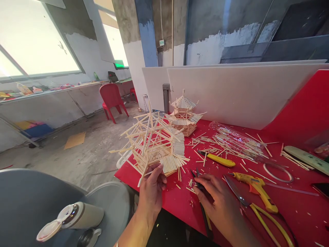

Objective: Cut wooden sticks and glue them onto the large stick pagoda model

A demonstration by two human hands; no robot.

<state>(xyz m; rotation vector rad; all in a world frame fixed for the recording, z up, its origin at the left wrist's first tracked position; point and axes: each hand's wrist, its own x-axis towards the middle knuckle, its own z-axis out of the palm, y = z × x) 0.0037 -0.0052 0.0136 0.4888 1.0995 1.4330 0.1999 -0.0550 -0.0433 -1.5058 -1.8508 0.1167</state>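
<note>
My left hand point(152, 187) grips the lower edge of an unfinished stick model point(154, 144), a tilted frame of pale wooden sticks held over the near left corner of the red table point(295, 209). My right hand point(218, 202) rests on the table with its fingers closed around black-handled pliers point(202, 195). A finished pagoda of sticks point(183, 115) stands upright farther back.
A yellow utility knife point(219, 160), a yellow glue gun point(257, 187), yellow-handled scissors point(259, 212), a tape ring point(278, 172), a clear bag of sticks point(236, 139) and loose sticks lie on the table. White boards point(231, 92) lean behind. A bottle point(72, 219) lies on a grey stool; a red chair point(111, 99) stands beyond.
</note>
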